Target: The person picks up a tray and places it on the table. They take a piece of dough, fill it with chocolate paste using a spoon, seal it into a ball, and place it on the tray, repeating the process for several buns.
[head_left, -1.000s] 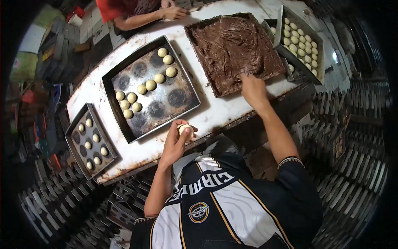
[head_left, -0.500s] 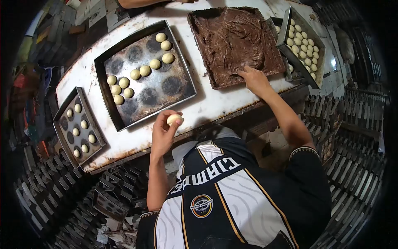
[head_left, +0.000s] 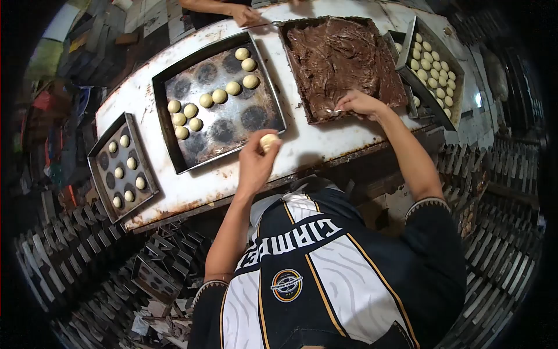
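In the head view, my left hand (head_left: 256, 161) is closed around a pale dough ball (head_left: 269, 142) in front of the large tray. My right hand (head_left: 361, 104) pinches a small metal tool (head_left: 330, 110) at the near edge of the brown chocolate-like paste (head_left: 343, 58); its exact kind is hard to make out. The paste fills a square pan (head_left: 297, 87). Several round dough balls sit in a bent row and a cluster on the large dark tray (head_left: 270, 107) to the left.
A smaller tray (head_left: 152, 177) with several dough balls lies at the table's left end. On the right, a tilted deep tray (head_left: 459, 99) holds many more. Another person's hand (head_left: 245, 15) is at the far side. Metal tins (head_left: 482, 244) are stacked around the white table (head_left: 226, 180).
My left hand has lifted up and right with the dough ball. My right hand stays at the paste's near edge, its tool now showing. The other person's hand has come into view.
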### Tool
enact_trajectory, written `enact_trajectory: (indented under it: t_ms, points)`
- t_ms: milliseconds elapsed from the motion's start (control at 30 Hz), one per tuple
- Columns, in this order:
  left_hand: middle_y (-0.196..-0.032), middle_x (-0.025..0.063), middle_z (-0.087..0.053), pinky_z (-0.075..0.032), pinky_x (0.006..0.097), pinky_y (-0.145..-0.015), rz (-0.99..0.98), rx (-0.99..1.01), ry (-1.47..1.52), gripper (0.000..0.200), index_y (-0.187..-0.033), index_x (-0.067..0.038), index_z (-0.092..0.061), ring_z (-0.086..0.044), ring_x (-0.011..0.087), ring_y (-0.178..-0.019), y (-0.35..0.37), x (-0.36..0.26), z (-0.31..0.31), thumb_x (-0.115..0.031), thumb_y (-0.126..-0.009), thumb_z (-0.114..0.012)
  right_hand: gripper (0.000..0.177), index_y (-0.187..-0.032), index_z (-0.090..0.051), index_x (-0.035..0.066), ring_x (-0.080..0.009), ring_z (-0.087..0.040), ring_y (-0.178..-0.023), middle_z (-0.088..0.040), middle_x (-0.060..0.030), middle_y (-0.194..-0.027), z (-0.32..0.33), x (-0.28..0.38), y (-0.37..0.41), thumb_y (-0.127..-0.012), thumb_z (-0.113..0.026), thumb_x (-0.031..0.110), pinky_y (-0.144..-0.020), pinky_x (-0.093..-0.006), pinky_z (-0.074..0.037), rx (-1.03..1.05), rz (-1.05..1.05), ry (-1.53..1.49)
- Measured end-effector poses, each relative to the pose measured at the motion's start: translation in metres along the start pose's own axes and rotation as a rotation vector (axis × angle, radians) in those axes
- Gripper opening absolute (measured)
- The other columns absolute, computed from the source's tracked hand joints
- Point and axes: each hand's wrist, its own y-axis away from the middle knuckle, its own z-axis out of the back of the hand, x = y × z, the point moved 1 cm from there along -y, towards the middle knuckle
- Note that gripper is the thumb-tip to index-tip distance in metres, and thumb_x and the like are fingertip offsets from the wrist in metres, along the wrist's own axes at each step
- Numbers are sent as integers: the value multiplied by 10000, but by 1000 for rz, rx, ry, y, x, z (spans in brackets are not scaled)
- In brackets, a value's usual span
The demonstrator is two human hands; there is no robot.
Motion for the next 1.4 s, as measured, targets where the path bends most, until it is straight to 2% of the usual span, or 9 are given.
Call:
enact_trajectory:
  t_ms: [100, 300, 500, 733, 833, 1067, 1167, 1300, 1400]
  points:
    - [-984, 35, -715, -556, 266, -761, -85, 41, 21, 272, -1205, -28, -696, -667, 107, -867, -10, -5, -42, -166, -985, -777, 229, -1165, -783, 15, -128, -641, -753, -771, -37, -974, -32, 9, 34, -996, -669, 119, -699, -247, -504, -107, 27, -280]
    - [-929, 89, -764, -556, 298, -750, -115, -204, 160, 283, -1107, 39, -733, -700, 129, -839, 6, -37, -131, -227, -1070, -646, 271, -1198, -767, 63, -296, -700, -764, -718, -134, -875, -121, 99, 92, -954, -660, 14, -675, -383, -549, -998, 916, 184]
    - [-1028, 119, -742, -591, 315, -799, 27, -222, 685, 432, -1169, 20, -687, -706, 154, -888, -19, -58, -106, -379, -1128, -525, 381, -1219, -768, 140, -270, -603, -634, -535, -71, -726, -92, 99, 125, -878, -685, -7, -586, -407, -489, -1073, 1059, 548]
    - [-1139, 242, -708, -611, 332, -916, 585, 148, 1066, 814, -1284, 127, -590, -734, 291, -933, -38, -47, -3, -636, -1019, -494, 479, -1198, -790, 183, -241, -577, -638, -462, -47, -723, -138, 72, 92, -811, -644, -59, -553, -389, -482, -866, 1072, 654]
    - [-1131, 220, -720, -625, 334, -973, 375, -13, 1005, 795, -1281, 129, -586, -748, 267, -923, -29, 2, 25, -618, -1019, -520, 447, -1196, -781, 189, -261, -590, -645, -471, -56, -725, -145, 73, 79, -832, -626, -18, -550, -419, -476, -862, 1048, 699]
    - [-1396, 149, -628, -512, 292, -1064, -40, 17, 661, 545, -1463, 39, -477, -612, 198, -1289, 17, -21, 71, -46, -963, -674, 388, -1364, -664, 92, -413, -600, -1162, -637, -233, -1154, -104, -21, 6, -980, -612, 87, -984, -504, -498, -834, 178, 992]
    - [-1296, 75, -626, -510, 285, -1012, -218, -185, 344, 604, -1457, 3, -464, -617, 133, -1202, 39, -43, 87, 113, -898, -667, 474, -1395, -622, 87, -362, -553, -1285, -576, -193, -1320, -163, 57, 55, -946, -738, 186, -1108, -514, -428, -992, 393, 926]
    - [-1134, 88, -679, -546, 294, -896, -299, -2, 308, 408, -1367, 12, -538, -674, 158, -1028, 70, -53, 126, -99, -987, -637, 636, -1453, -553, 70, -210, -604, -1184, -504, -116, -1386, -269, 172, 112, -895, -846, 149, -982, -351, -529, -248, 866, -313]
    - [-986, 141, -706, -549, 369, -800, -686, -123, -98, 414, -1172, 44, -651, -684, 223, -871, 89, -71, 150, -339, -1056, -546, 464, -1336, -579, 35, -117, -636, -948, -587, -84, -1221, -339, 211, 111, -937, -811, 89, -757, -241, -538, -168, 1003, -747]
